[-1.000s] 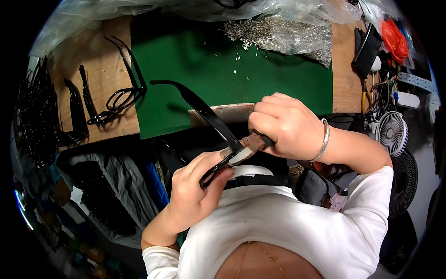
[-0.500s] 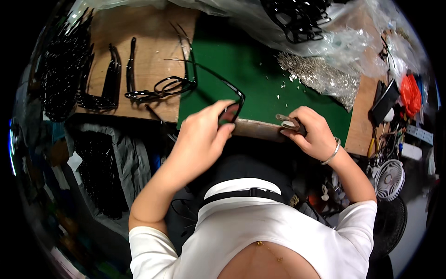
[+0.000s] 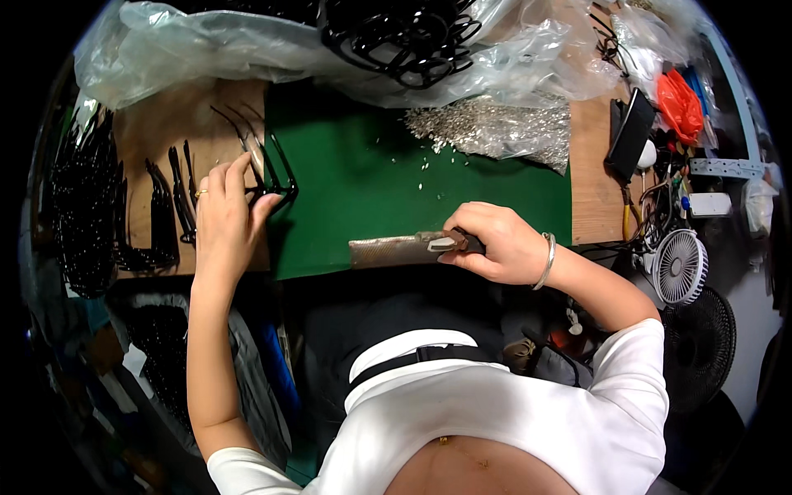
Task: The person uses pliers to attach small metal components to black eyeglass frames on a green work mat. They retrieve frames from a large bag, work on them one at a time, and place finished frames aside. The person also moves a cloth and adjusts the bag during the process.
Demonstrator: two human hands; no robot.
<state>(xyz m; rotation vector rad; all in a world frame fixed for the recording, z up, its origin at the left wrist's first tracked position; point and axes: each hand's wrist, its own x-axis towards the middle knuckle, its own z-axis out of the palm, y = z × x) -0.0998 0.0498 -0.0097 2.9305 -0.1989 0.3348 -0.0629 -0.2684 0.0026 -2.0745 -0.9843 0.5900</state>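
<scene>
At the left edge of the green mat, my left hand closes its thumb and fingers on a black eyeglass frame. Its temples point away from me, and the fingers cover part of its front. Other black frames lie on the wooden board just left of this hand. My right hand is wrapped round a small metal-jawed tool that looks like pliers, at the near edge of the mat. Most of its handle is hidden in the palm. Beside its tip, a textured metal bar runs along the table edge.
Small silvery parts are heaped at the far right of the mat, some scattered nearby. A plastic bag and piled black frames fill the back. Stacked frames stand far left. A phone and small fan sit right.
My left hand has moved left with the eyeglass frame, from the table edge to the frames on the board. My right hand still grips the tool near the edge. The whole view has shifted.
</scene>
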